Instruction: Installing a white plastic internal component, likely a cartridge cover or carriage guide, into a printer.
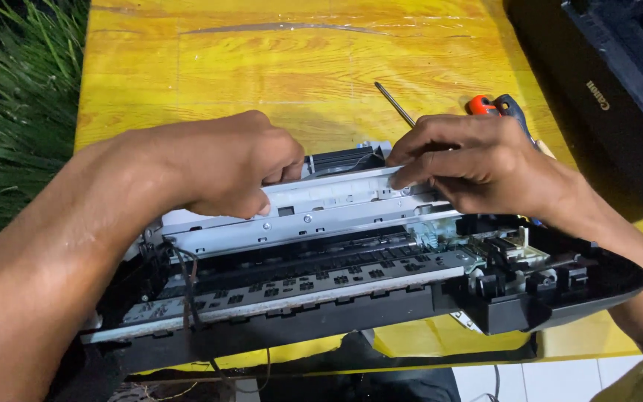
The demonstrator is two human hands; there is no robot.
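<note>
An opened printer chassis [351, 286] lies across the front of a yellow wooden table [262, 67], its black base and roller parts exposed. A long grey metal rail [321, 212] runs along its upper side. My left hand [225, 164] curls over the left part of that rail, fingers closed on its edge. My right hand [470, 164] presses its fingertips on the rail's right part, next to the black carriage area [340, 158]. Thin dark wires [187, 290] hang from the left end of the chassis.
A screwdriver with an orange and dark handle [496, 106] and a long thin shaft [394, 103] lies on the table behind my right hand. A black printer cover [604, 97] sits at the upper right. Green grass [16, 112] borders the table's left edge.
</note>
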